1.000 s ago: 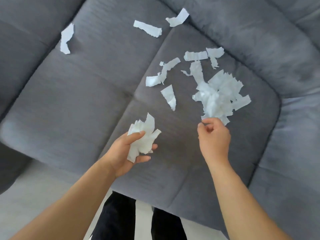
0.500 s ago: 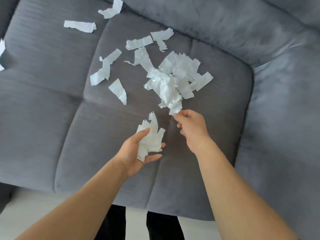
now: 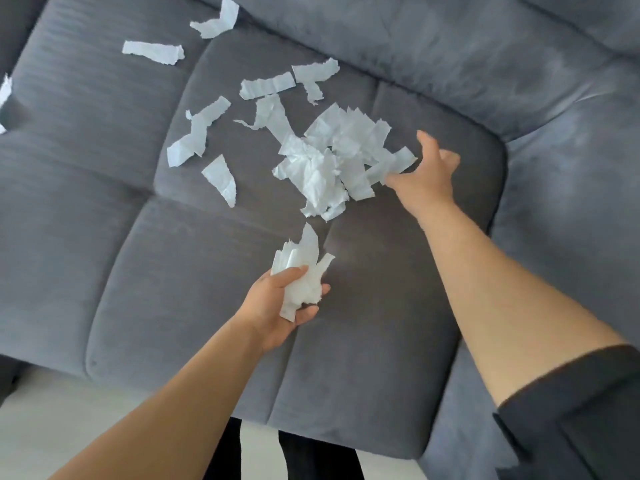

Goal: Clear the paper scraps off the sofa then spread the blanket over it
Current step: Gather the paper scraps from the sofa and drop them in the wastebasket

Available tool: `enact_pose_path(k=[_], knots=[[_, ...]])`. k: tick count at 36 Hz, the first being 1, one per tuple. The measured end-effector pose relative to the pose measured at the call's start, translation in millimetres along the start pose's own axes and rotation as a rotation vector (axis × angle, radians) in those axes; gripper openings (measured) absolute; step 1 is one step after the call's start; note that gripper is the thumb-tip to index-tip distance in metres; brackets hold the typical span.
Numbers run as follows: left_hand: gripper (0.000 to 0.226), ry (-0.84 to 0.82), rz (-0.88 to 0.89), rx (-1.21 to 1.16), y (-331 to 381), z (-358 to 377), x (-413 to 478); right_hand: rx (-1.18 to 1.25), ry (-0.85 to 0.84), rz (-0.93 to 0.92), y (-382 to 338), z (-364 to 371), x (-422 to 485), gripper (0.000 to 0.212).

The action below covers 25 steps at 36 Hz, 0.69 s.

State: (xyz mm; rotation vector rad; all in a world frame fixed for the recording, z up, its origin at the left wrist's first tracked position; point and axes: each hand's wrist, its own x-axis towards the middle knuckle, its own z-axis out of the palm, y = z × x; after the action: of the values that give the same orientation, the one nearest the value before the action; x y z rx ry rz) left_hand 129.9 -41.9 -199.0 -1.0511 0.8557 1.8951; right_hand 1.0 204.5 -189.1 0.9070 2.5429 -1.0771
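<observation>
Clearing stage only, roughly early-to-mid by the look of it.

Far left edge: one scrap (image 3: 5,98) left on the sofa (image 3: 86,202), half out of view. Upper left: two loose strips (image 3: 154,53) near the backrest seam, untouched. Centre cushion: several single torn pieces (image 3: 199,131) lying apart.

Left hand (image 3: 277,306): fingers curled tight round a collected wad (image 3: 301,275), held above the seat front. So some gathering done.

Main heap (image 3: 332,157) on the right-hand cushion, biggest lot to go. Right hand (image 3: 424,171): fingers spread, cupped against the heap's right edge, touching outer scraps; no pinch visible.

Blanket: not in view, spreading not started.
</observation>
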Motion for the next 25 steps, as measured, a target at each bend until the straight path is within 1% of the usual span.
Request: enact_pose_path(k=[1, 2, 4, 6, 7, 9, 12, 14, 15, 17, 18, 19, 20, 21, 23, 24, 25], knots=[[0.043, -0.008, -0.006, -0.002, -3, -2, 0, -0.030, -0.051, -0.013, 0, -1, 10, 0.078], [0.046, -0.022, -0.011, -0.005, -5, -5, 0, -0.061, -0.098, -0.044, 0, 0, 16, 0.069], [0.050, -0.045, -0.023, -0.017, -11, -8, -2, -0.118, -0.153, -0.106, -2, 5, 21, 0.038], [0.050, -0.066, -0.040, -0.039, -17, -11, -3, -0.131, -0.114, -0.127, 0, 13, 13, 0.012], [0.050, -0.077, -0.047, -0.054, -19, -12, -4, -0.116, -0.080, -0.129, 2, 17, 5, 0.007], [0.050, -0.084, -0.056, -0.072, -24, -12, -4, -0.053, -0.077, -0.127, 7, 24, -21, 0.007], [0.053, -0.102, -0.062, -0.059, -27, -7, -3, 0.012, -0.144, -0.189, 13, 33, -81, 0.013], [0.053, -0.149, -0.070, -0.064, -24, -1, -2, 0.029, -0.218, -0.237, 19, 38, -121, 0.016], [0.051, -0.192, -0.074, -0.062, -21, 2, -1, -0.002, -0.289, -0.270, 23, 39, -138, 0.017], [0.045, -0.266, -0.072, -0.030, -17, 7, 2, -0.166, -0.463, -0.373, 27, 39, -163, 0.026], [0.044, -0.270, -0.061, -0.014, -16, 9, 4, -0.235, -0.534, -0.426, 29, 38, -168, 0.028], [0.042, -0.255, -0.040, 0.000, -14, 12, 6, -0.256, -0.566, -0.452, 28, 35, -168, 0.024], [0.039, -0.226, -0.019, 0.015, -13, 14, 8, -0.223, -0.556, -0.450, 25, 32, -164, 0.017], [0.035, -0.185, -0.007, 0.028, -12, 14, 10, -0.150, -0.503, -0.420, 21, 28, -157, 0.014], [0.033, -0.112, -0.001, 0.035, -11, 13, 13, 0.012, -0.325, -0.338, 12, 22, -134, 0.020], [0.035, -0.093, 0.003, 0.031, -10, 10, 13, 0.041, -0.236, -0.310, 8, 21, -119, 0.018], [0.040, -0.083, 0.009, 0.025, -9, 7, 14, 0.018, -0.158, -0.299, 6, 21, -103, 0.014]])
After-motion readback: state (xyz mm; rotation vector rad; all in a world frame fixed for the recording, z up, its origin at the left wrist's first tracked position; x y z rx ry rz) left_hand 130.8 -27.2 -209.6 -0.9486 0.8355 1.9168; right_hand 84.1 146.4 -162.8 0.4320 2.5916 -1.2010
